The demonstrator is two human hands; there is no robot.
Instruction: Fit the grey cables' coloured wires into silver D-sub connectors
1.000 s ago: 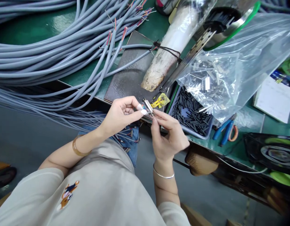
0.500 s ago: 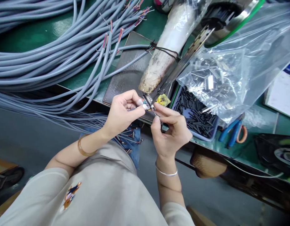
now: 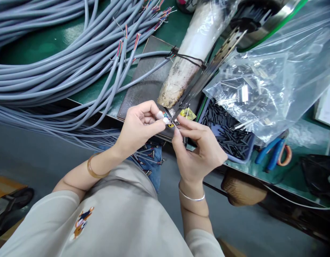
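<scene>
A small metal multi-pin connector (image 3: 171, 113) sits below the end of a dark metal bar (image 3: 193, 89), with coloured wire ends along its pins. My left hand (image 3: 142, 121), with white covers on thumb and fingertip, is closed at the connector's left side, pinching what looks like a thin wire; its tip is mostly hidden. Between thumb and fingers, my right hand (image 3: 198, 146) pinches a thin silvery strand of solder wire (image 3: 174, 125), its end close to the connector. Just above stands a whitish wrapped cylinder (image 3: 183, 64) with a scorched lower end and a black tie around it.
Bundled grey cables (image 3: 60, 75) with stripped ends cover the left of the bench. To the right are a tub (image 3: 249, 151) of short black tubes, a clear bag (image 3: 274, 82) of metal parts and blue-handled pliers (image 3: 275, 155). A dark plate (image 3: 143, 82) lies underneath.
The view has shifted slightly. My right hand has moved a little right and down, its fingers still pinched; my left hand stays nearly where it was.
</scene>
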